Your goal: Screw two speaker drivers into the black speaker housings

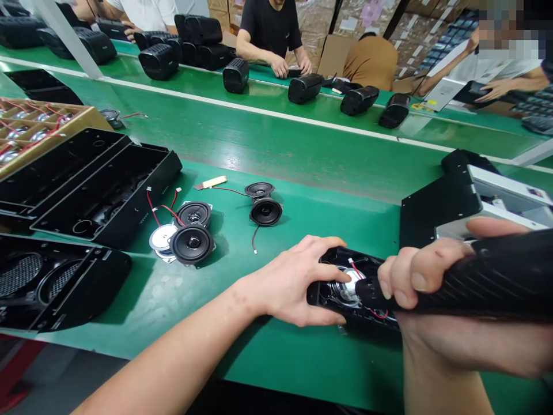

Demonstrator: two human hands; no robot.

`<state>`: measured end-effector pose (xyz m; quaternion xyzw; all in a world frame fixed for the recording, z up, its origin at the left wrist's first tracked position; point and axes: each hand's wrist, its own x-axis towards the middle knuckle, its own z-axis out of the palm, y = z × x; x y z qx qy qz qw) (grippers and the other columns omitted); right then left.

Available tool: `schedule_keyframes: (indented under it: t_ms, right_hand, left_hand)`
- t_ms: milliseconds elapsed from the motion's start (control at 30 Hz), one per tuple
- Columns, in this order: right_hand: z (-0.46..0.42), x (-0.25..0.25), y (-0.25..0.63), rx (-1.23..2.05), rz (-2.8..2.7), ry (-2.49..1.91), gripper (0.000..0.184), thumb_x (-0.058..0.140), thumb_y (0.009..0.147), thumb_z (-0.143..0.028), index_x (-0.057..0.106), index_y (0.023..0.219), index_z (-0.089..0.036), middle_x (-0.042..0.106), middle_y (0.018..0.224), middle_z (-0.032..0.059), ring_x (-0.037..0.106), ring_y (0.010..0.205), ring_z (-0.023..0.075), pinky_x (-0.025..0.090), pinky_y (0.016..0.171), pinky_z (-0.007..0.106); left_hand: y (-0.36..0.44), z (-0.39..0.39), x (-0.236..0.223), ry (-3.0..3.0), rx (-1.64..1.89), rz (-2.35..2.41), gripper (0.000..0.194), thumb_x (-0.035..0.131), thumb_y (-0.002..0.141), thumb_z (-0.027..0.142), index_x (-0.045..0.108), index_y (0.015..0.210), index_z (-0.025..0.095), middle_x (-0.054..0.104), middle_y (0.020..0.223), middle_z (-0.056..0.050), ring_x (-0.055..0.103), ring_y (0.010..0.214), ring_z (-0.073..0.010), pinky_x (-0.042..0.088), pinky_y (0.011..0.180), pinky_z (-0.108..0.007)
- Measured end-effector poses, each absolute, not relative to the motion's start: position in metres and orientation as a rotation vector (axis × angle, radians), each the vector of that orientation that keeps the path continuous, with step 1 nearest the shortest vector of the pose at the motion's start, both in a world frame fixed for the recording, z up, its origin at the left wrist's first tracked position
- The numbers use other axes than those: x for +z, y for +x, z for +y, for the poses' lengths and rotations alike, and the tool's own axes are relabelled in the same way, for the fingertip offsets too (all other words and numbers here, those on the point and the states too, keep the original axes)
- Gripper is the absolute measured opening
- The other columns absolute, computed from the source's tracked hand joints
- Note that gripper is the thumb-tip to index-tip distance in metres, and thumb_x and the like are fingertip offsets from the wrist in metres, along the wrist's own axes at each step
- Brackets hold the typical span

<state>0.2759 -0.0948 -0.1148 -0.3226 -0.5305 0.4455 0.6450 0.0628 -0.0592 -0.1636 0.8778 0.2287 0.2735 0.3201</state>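
Note:
My left hand [298, 282] grips the left end of an open black speaker housing [317, 294] on the green bench, with the thumb along its near side. One finger reaches inside, by the silver back of a speaker driver [353, 282] with red wires. In my right hand [432, 271] is a thick, ribbed black power tool [501, 276] that looks like an electric screwdriver. It points left, its narrow front end over the housing next to the driver. The tool and my right fingers hide its tip and the housing's right end.
Loose speaker drivers [192, 245] and two more drivers [265, 212] lie left of centre, near a yellow-handled blade [211, 183]. Black cabinets [142, 202] stand left, beside a divided box of drivers [82, 118]. Another cabinet [436, 207] stands right. Across the bench, co-workers [272, 34] handle parts behind finished-looking speakers [305, 88].

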Motion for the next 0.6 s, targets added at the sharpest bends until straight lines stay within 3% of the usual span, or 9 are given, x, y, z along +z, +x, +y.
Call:
schedule_keyframes:
  t_ms: [133,333,600]
  right_hand:
    - [-0.087,-0.111,0.266,0.999,-1.248,-0.632,0.055,0.08,0.084,-0.065,0.069,0.124,-0.03,0.058,0.063,-0.0031,0.046,0.043,0.0165,0.042,0.044,0.034]
    - [-0.078,-0.102,0.263,0.996,-1.111,-0.725,0.058,0.091,0.07,-0.066,0.073,0.113,-0.031,0.057,0.061,-0.0062,0.039,0.039,0.0134,0.035,0.038,0.03]
    - [-0.08,-0.111,0.273,1.046,-1.158,-0.71,0.061,0.088,0.073,-0.066,0.071,0.122,-0.034,0.057,0.061,-0.0038,0.044,0.04,0.0155,0.039,0.04,0.031]
  left_hand:
    - [0.063,-0.059,-0.164,2.327,0.732,0.584,0.057,0.085,0.081,0.05,0.073,0.129,0.021,0.046,0.155,-0.016,0.05,0.136,-0.0348,0.046,0.117,-0.049]
    - [0.064,-0.059,-0.165,2.34,0.754,0.586,0.055,0.086,0.081,0.05,0.075,0.126,0.019,0.048,0.152,-0.016,0.052,0.134,-0.0326,0.045,0.118,-0.045]
    - [0.064,-0.059,-0.166,2.339,0.744,0.585,0.054,0.084,0.082,0.051,0.074,0.127,0.021,0.047,0.154,-0.016,0.05,0.136,-0.0334,0.045,0.118,-0.046]
